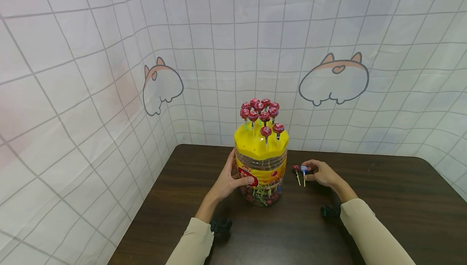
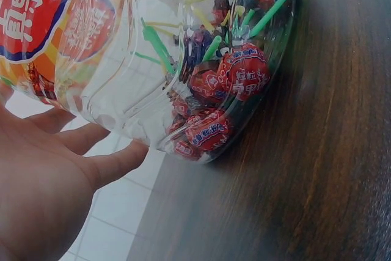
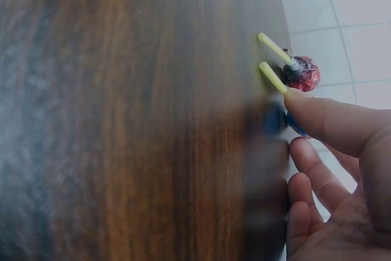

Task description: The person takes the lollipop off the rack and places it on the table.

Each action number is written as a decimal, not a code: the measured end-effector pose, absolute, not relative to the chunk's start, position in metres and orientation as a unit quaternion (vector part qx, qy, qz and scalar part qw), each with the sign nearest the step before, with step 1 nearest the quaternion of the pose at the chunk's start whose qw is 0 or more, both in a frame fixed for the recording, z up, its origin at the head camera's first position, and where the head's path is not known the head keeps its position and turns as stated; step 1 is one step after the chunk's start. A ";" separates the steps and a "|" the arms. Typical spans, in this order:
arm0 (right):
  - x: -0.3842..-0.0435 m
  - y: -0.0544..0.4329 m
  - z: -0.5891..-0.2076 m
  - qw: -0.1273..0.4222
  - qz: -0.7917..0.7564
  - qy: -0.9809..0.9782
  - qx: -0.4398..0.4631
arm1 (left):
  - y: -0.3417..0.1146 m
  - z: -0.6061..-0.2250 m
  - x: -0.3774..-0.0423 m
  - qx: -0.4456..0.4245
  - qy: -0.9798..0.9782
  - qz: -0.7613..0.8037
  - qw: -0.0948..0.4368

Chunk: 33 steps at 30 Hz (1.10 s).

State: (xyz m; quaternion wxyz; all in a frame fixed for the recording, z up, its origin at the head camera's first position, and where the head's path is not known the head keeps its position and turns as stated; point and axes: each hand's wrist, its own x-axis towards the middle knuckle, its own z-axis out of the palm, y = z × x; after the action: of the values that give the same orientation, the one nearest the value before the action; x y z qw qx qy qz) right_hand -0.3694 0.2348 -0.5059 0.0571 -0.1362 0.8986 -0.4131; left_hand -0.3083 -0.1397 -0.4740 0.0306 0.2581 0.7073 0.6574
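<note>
A tall clear lollipop jar [image 1: 260, 174] with a colourful label stands on the table. Several red-wrapped lollipops [image 1: 278, 128] poke up from its yellow lid [image 1: 260, 145], and more lollipops [image 2: 208, 129] lie inside at the bottom. My left hand [image 1: 230, 180] holds the jar's left side, thumb across the label, other fingers spread along the far side. To the right of the jar, my right hand [image 1: 321, 174] pinches a blue-wrapped lollipop [image 1: 304, 169] between thumb and fingers, low over the table. Its pale yellow stick [image 3: 272, 77] shows past the thumb. Beside it lies a red-wrapped lollipop [image 3: 302, 73].
The dark wooden table [image 1: 284, 236] spreads under both forearms. Behind and to the left hangs a white grid-patterned curtain [image 1: 219, 34] with cartoon animal prints, close to the table's back edge. Dark straps with small devices [image 1: 221, 226] sit at both wrists.
</note>
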 end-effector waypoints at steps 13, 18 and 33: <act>-0.366 0.238 -0.505 0.064 -0.415 0.899 -0.126 | -0.138 -0.476 -0.310 0.263 0.706 0.656 0.032; -0.365 0.243 -0.501 0.064 -0.436 0.891 -0.109 | -0.139 -0.475 -0.310 0.261 0.708 0.655 0.034; -0.335 0.215 -0.395 -0.036 -0.467 0.862 -0.194 | -0.139 -0.473 -0.308 0.261 0.709 0.654 0.030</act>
State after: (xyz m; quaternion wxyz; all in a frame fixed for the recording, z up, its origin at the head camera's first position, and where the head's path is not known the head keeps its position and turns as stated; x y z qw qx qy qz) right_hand -0.3354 0.2148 -0.3948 -0.0359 -0.1945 0.8616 -0.4674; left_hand -0.3081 -0.1391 -0.4728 0.0300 0.2614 0.7094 0.6539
